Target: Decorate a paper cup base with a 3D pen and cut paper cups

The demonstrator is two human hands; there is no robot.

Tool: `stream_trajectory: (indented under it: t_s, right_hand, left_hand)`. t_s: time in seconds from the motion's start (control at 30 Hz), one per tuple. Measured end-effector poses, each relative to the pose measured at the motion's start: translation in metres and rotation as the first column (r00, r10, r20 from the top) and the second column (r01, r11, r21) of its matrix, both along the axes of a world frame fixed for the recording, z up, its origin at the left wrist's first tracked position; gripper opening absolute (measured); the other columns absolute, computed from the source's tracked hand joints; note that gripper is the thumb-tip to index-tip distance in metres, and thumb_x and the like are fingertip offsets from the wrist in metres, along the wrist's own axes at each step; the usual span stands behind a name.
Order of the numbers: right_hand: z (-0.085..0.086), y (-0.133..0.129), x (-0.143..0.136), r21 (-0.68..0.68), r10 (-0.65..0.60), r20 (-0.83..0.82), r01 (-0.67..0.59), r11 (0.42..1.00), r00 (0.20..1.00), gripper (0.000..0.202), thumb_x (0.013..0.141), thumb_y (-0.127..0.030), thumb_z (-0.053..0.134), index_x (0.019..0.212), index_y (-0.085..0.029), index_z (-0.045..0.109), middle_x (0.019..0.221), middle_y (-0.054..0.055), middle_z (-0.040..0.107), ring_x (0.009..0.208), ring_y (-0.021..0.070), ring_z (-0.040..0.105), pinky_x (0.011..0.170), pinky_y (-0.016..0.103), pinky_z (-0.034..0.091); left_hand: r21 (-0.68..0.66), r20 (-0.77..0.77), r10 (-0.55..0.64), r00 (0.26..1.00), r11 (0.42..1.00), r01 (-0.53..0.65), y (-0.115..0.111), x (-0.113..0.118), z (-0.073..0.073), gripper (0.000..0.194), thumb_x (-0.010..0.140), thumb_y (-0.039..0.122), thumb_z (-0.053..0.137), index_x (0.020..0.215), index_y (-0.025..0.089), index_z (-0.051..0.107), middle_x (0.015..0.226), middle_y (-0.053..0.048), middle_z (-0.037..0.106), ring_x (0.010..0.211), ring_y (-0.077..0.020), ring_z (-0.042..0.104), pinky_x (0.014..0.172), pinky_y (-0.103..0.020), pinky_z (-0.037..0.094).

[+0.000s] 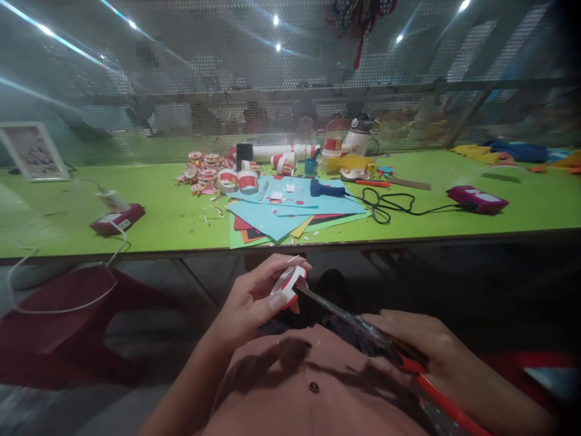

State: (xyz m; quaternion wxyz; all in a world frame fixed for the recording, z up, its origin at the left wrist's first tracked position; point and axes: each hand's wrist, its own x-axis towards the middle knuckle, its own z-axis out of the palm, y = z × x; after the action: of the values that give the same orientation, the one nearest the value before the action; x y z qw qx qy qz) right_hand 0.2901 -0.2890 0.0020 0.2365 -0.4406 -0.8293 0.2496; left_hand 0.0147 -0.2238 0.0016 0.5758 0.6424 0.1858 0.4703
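Note:
In front of my chest, below the table's near edge, my left hand (256,297) grips a small red-and-white paper cup piece (290,284) between thumb and fingers. My right hand (417,339) is closed on a pair of scissors (345,318) with red handles. Their long blades point left, and the tips meet the edge of the cup piece. Whether the blades have paper between them is hard to see. Part of the handles lies hidden behind my right fingers.
On the green table (190,227) lie blue paper sheets (276,221), a blue glue gun (327,189) with a black cord, and a heap of red-and-white cut pieces (204,172). Paper cups (247,180) stand close by. Purple power sockets (479,200) sit right and left. A stool (54,327) stands lower left.

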Motion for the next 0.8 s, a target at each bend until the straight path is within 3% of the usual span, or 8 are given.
stream_trajectory:
  t_s: [0.2,0.4,0.53,0.8]
  right_hand:
    - [0.000,-0.001,-0.004,0.001,0.023,0.031,-0.023,1.000,0.999,0.021,0.088,-0.024,0.061,0.108,-0.022,0.068,0.089,0.005,0.070,0.077,0.0178,0.067,0.072,0.027,0.053]
    - [-0.006,-0.002,0.002,0.034,0.053,0.084,-0.056,0.998,0.995,0.040,0.085,-0.016,0.063,0.124,-0.024,0.059,0.092,0.003,0.069,0.080,0.0162,0.066,0.075,0.028,0.051]
    - [-0.008,0.001,0.004,0.052,0.017,0.060,-0.020,0.998,0.998,0.041,0.084,-0.015,0.064,0.124,-0.024,0.062,0.087,0.003,0.070,0.076,0.0165,0.067,0.071,0.026,0.052]
    - [-0.023,0.005,0.003,0.095,-0.044,-0.029,0.047,0.994,0.999,0.033,0.084,-0.023,0.066,0.117,-0.021,0.066,0.081,0.003,0.073,0.071,0.0167,0.069,0.065,0.024,0.055]
  left_hand:
    - [0.014,-0.027,0.019,0.999,1.000,-0.018,0.000,0.001,0.000,0.035,0.090,0.026,0.057,0.124,0.020,0.061,0.118,-0.012,0.055,0.095,-0.0221,0.056,0.067,-0.029,0.055]
    - [-0.015,-0.027,0.021,0.999,1.000,-0.021,0.000,0.000,0.002,0.033,0.087,0.029,0.062,0.118,0.018,0.064,0.113,-0.011,0.056,0.092,-0.0206,0.056,0.066,-0.027,0.055]
    - [-0.113,0.108,-0.006,0.994,0.993,0.018,0.002,0.002,-0.002,0.034,0.082,0.031,0.067,0.113,0.017,0.066,0.110,-0.011,0.060,0.086,-0.0196,0.058,0.059,-0.025,0.054]
    - [-0.275,0.380,-0.110,0.918,0.935,0.225,0.002,0.004,-0.005,0.034,0.081,0.024,0.062,0.113,0.017,0.068,0.108,-0.013,0.067,0.085,-0.0234,0.065,0.054,-0.024,0.055]
